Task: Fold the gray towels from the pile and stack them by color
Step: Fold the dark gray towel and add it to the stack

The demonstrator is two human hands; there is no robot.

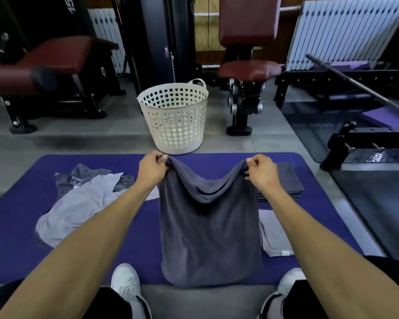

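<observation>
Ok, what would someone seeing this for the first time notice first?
Front and centre, the left hand and right hand each pinch a top corner of a dark gray towel hanging over the purple mat. Behind it stands a white perforated basket; unfolded towels lie left.

The held dark towel and forearms perhaps hide parts of both folded stacks.

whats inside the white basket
Nothing shows inside the white basket: through the top only the bare inner wall with its holes is visible. Its floor is hidden by the front wall, so something lying flat there cannot be ruled out.
</observation>
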